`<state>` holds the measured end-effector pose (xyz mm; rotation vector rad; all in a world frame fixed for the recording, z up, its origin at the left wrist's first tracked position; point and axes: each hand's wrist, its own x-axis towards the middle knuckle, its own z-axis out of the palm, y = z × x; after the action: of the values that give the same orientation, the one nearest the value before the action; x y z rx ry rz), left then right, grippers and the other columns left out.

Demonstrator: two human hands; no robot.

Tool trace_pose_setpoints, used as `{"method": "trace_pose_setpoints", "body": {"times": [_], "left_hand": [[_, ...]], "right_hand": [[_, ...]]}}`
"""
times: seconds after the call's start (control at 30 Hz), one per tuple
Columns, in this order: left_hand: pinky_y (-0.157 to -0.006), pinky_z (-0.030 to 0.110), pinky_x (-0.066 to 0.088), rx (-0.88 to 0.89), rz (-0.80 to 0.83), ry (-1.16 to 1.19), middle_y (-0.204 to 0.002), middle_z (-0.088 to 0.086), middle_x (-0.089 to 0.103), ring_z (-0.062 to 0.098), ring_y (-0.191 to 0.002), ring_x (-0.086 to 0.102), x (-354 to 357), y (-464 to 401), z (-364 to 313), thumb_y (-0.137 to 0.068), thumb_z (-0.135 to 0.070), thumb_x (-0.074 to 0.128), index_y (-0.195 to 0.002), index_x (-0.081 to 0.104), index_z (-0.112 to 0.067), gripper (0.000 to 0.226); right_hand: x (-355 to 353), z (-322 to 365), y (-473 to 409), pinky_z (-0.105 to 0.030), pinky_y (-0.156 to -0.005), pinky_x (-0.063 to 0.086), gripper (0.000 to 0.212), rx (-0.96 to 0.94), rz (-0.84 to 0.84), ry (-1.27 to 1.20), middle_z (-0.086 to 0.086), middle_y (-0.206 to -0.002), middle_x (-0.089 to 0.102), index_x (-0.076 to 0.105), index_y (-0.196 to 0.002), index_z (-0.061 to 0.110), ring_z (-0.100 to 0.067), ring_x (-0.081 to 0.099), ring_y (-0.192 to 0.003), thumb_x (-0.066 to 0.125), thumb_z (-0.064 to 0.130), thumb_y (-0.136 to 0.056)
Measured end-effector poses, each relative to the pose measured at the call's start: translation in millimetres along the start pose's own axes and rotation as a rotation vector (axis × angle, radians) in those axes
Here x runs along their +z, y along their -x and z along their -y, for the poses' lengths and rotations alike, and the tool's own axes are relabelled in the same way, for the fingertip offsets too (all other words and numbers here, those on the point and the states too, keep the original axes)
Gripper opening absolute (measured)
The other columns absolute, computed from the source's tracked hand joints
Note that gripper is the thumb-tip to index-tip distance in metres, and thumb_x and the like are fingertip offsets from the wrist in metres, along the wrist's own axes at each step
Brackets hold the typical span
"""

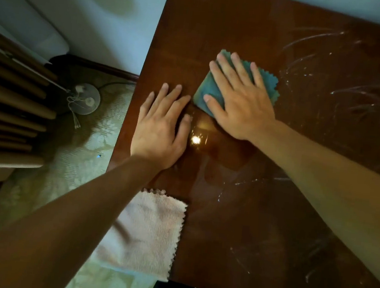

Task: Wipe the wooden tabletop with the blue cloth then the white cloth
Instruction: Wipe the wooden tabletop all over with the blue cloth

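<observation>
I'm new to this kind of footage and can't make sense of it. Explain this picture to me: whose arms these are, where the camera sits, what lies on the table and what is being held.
There is no machine here. The one picture comes from a camera worn on a person's head, looking down at their own two arms.

The right hand lies flat, fingers spread, pressing a folded blue cloth onto the wooden table. The left hand rests flat on the bare wood beside it and holds nothing.

A white cloth lies at the near left edge of the table, partly under the left forearm, untouched. Pale smears show on the right side of the tabletop, so wiping there looks unfinished. Left of the table, carpeted floor is visible.
</observation>
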<state>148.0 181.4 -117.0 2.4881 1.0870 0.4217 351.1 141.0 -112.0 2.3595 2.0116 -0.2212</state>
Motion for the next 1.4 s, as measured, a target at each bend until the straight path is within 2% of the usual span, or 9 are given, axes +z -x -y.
{"method": "trace_pose_setpoints", "body": {"times": [0.17,0.33,0.4,0.63,0.8,0.97,1.13,1.27,1.4], "left_hand": [[-0.125,0.046,0.015,-0.005,0.043,-0.050,-0.158,0.009,0.042,0.027,-0.152,0.026,-1,1,-1,-0.100,-0.041,0.037,-0.143,0.053,-0.011,0.055],[-0.125,0.047,0.013,0.019,0.044,-0.073,-0.158,0.010,0.040,0.029,-0.153,0.024,0,1,-1,-0.097,-0.045,0.042,-0.144,0.052,-0.014,0.057],[-0.125,0.048,0.013,0.028,0.047,-0.084,-0.159,0.010,0.039,0.029,-0.153,0.024,1,2,1,-0.095,-0.045,0.043,-0.144,0.052,-0.015,0.058],[-0.124,0.048,0.013,0.023,0.048,-0.102,-0.159,0.010,0.038,0.030,-0.153,0.023,1,2,2,-0.095,-0.047,0.042,-0.144,0.051,-0.016,0.059],[-0.124,0.048,0.013,0.035,0.045,-0.124,-0.159,0.011,0.039,0.031,-0.152,0.024,1,2,3,-0.095,-0.046,0.044,-0.145,0.051,-0.017,0.059],[-0.124,0.049,0.015,0.032,0.037,-0.109,-0.157,0.011,0.041,0.032,-0.152,0.026,0,2,1,-0.093,-0.046,0.046,-0.143,0.054,-0.018,0.058],[-0.122,0.051,0.019,0.048,0.014,-0.089,-0.148,0.013,0.049,0.033,-0.145,0.036,-2,1,0,-0.092,-0.043,0.048,-0.138,0.058,-0.015,0.055],[-0.122,0.048,0.017,0.039,0.042,-0.093,-0.146,0.010,0.050,0.029,-0.144,0.037,-5,2,-1,-0.093,-0.041,0.050,-0.138,0.058,-0.017,0.052],[-0.120,0.050,0.017,-0.020,0.079,-0.191,-0.145,0.008,0.051,0.027,-0.140,0.041,-10,2,-14,-0.092,-0.039,0.046,-0.136,0.059,-0.019,0.050]], "right_hand": [[11,35,50,-0.055,-0.128,0.006,0.075,0.040,0.021,0.005,-0.006,-0.173,0.007,0.010,-0.164,0.016,-0.026,0.001,-0.160,0.012,0.059,-0.103],[22,63,108,-0.057,-0.127,0.009,0.073,0.008,0.024,-0.023,-0.008,-0.172,0.013,0.019,-0.163,0.015,-0.029,0.006,-0.159,0.020,0.057,-0.104],[20,58,104,-0.056,-0.128,0.009,0.073,-0.018,0.025,-0.027,-0.007,-0.172,0.015,0.021,-0.163,0.015,-0.028,0.008,-0.159,0.022,0.058,-0.103],[8,23,57,-0.053,-0.128,0.004,0.071,-0.061,0.037,0.029,-0.004,-0.173,0.007,0.010,-0.165,0.017,-0.024,0.002,-0.160,0.013,0.057,-0.105],[16,46,90,-0.054,-0.128,0.006,0.071,0.057,-0.006,0.008,-0.006,-0.173,0.009,0.014,-0.164,0.013,-0.027,0.004,-0.160,0.018,0.055,-0.106],[28,69,136,-0.057,-0.127,0.010,0.070,0.056,-0.043,-0.012,-0.010,-0.171,0.017,0.023,-0.162,0.011,-0.030,0.010,-0.159,0.024,0.054,-0.106],[23,47,111,-0.054,-0.128,0.006,0.073,-0.039,-0.013,0.002,-0.006,-0.172,0.014,0.020,-0.163,0.016,-0.026,0.007,-0.159,0.023,0.058,-0.103],[19,32,90,-0.053,-0.128,0.007,0.073,0.025,-0.023,0.008,-0.004,-0.172,0.013,0.018,-0.164,0.016,-0.025,0.007,-0.159,0.021,0.058,-0.103],[21,46,106,-0.054,-0.128,0.006,0.073,0.068,-0.021,0.000,-0.005,-0.172,0.012,0.017,-0.163,0.014,-0.025,0.005,-0.160,0.019,0.057,-0.105]]}}
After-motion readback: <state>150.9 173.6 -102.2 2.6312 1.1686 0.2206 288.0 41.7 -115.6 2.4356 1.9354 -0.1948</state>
